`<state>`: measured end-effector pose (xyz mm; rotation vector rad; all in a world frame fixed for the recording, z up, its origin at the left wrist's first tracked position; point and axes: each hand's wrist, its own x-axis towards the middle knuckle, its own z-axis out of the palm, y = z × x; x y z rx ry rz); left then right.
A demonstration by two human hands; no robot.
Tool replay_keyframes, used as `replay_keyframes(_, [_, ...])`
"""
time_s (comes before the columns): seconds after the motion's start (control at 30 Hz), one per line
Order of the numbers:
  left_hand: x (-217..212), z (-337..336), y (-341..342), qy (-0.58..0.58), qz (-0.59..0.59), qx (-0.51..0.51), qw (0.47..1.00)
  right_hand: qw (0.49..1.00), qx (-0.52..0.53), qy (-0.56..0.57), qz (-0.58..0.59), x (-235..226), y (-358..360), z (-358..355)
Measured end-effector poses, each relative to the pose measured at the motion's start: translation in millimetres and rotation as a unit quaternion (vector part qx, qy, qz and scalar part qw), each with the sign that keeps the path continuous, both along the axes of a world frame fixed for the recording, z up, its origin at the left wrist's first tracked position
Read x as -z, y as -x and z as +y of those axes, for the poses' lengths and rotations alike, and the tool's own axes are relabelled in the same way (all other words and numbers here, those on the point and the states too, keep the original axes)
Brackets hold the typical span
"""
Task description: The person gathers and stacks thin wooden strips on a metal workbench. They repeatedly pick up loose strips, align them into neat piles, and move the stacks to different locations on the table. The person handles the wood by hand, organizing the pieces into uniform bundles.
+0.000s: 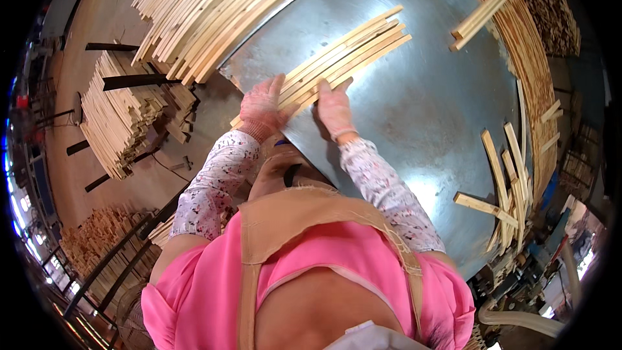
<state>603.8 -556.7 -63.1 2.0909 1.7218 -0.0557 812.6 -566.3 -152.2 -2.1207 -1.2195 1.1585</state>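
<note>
A small bundle of pale wooden strips (353, 50) lies side by side on the shiny metal tabletop (414, 110), slanting from near left to far right. The strips' far ends are uneven, and their near ends stick out past the table's edge. My left hand (260, 105), in a pinkish work glove, is closed around the bundle near its left end. In a matching glove, my right hand (335, 109) grips the bundle's right side, with the thumb on top. Its other fingers are partly hidden.
A large stack of long strips (214, 6) stands at the far left, beside the table. Further left, more strips (120, 113) rest on a rack with dark arms. Loose offcuts (508, 188) lie along the right edge, and two short pieces (479, 19) lie at far right.
</note>
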Motion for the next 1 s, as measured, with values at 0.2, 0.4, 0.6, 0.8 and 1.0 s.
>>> replay_keyframes(0.2, [-3.0,67.6,43.6,-0.171,0.084,0.016,0.982,0.986,-0.131,-0.086,0.057,20.4,83.6,136.2])
replay_keyframes(0.4, [22.6,70.6,67.1,-0.232,-0.018,0.037,0.972,0.982,-0.139,-0.09,0.093,-21.5,44.7,129.9])
replay_keyframes(0.6, [30.9,41.1,15.3,-0.188,0.053,0.023,0.98,0.906,0.157,-0.192,-0.343,-41.1,-232.3,-37.3])
replay_keyframes(0.8, [0.8,-39.3,-195.7,-0.066,-0.086,0.215,0.971,0.678,0.604,0.181,-0.377,-63.5,-481.7,-311.5])
replay_keyframes(1.0, [3.2,-152.7,-444.8,0.146,-0.357,0.338,0.858,0.785,0.609,-0.075,-0.09,-65.2,-450.2,-351.3])
